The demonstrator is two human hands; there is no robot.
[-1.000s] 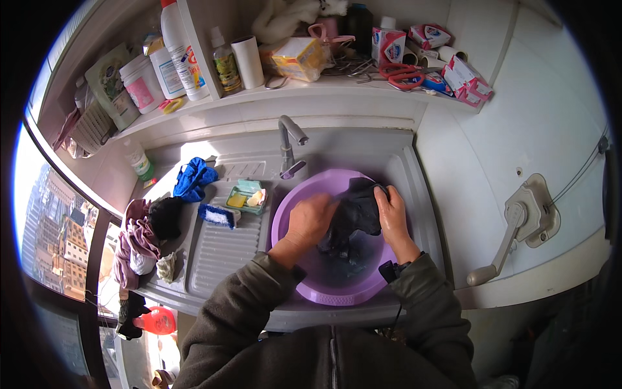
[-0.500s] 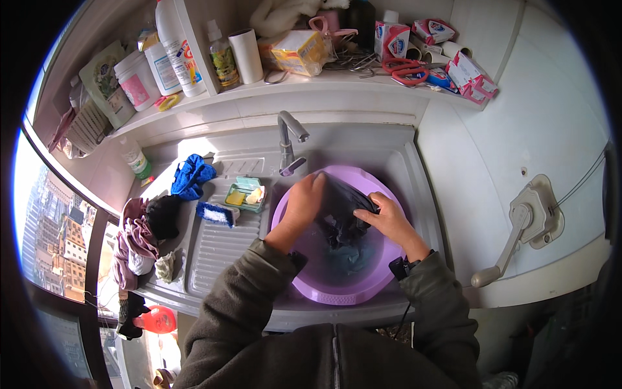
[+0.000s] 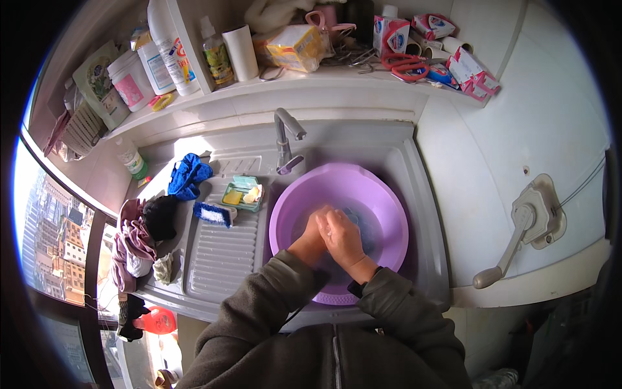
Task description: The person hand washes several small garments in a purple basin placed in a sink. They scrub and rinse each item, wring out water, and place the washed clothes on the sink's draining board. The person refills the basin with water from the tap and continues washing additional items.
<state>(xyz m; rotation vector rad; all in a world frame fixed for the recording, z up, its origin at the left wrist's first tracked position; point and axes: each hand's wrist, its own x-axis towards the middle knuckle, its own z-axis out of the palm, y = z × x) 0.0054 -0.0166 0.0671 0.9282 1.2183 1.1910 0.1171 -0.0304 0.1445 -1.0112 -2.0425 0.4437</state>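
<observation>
Both my hands are pressed together over the middle of a round purple basin (image 3: 383,194) that stands in the grey sink. My right hand (image 3: 345,238) lies over my left hand (image 3: 312,238), fingers closed against it. The dark cloth seen in them a moment ago is hidden behind my hands now, and does not show elsewhere in the basin. Cloudy bluish water (image 3: 367,241) shows beyond my fingers. My left fingers are mostly covered by the right hand.
A grey tap (image 3: 286,139) rises behind the basin. On the ribbed drainboard (image 3: 223,259) are a soap dish (image 3: 242,194), a blue-and-white scrub brush (image 3: 214,214), a blue cloth (image 3: 188,176) and a pile of clothes (image 3: 134,243). Red scissors (image 3: 406,66) lie on the shelf above.
My hands were apart, stretching the dark cloth above the water. They have come together lower and nearer me, with the right hand over the left and the cloth gone from sight.
</observation>
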